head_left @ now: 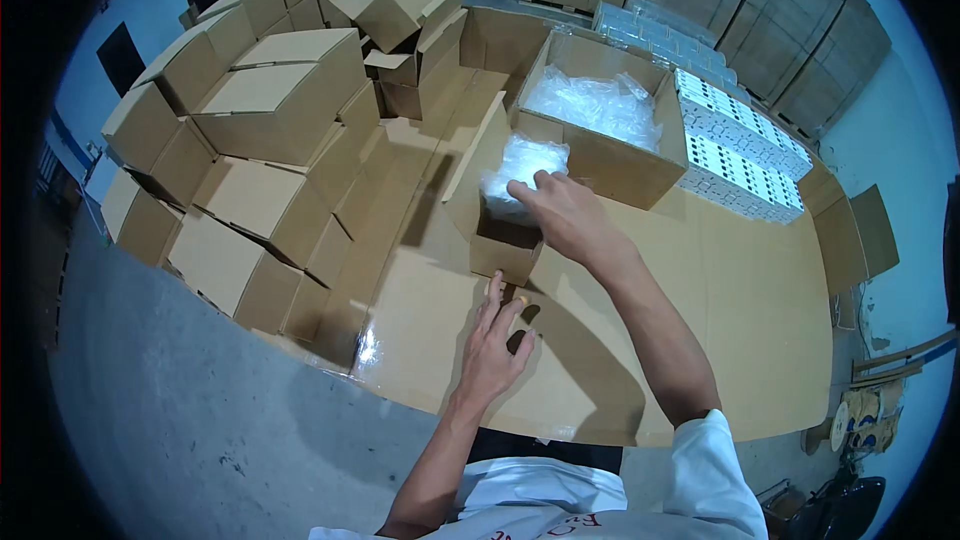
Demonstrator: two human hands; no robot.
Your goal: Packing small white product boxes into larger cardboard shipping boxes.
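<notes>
The left hand (492, 348) rests flat, fingers spread, on the cardboard sheet (620, 360) just before a small open box (500, 240). The right hand (560, 212) presses a clear plastic bag (520, 172) into that box, fingers seemingly loosely together.

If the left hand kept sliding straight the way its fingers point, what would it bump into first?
Most likely the small open cardboard box. The left hand lies flat on the cardboard sheet, fingers aimed at the box's near wall, almost touching it. The right hand holds a clear plastic bag above the box.
</notes>
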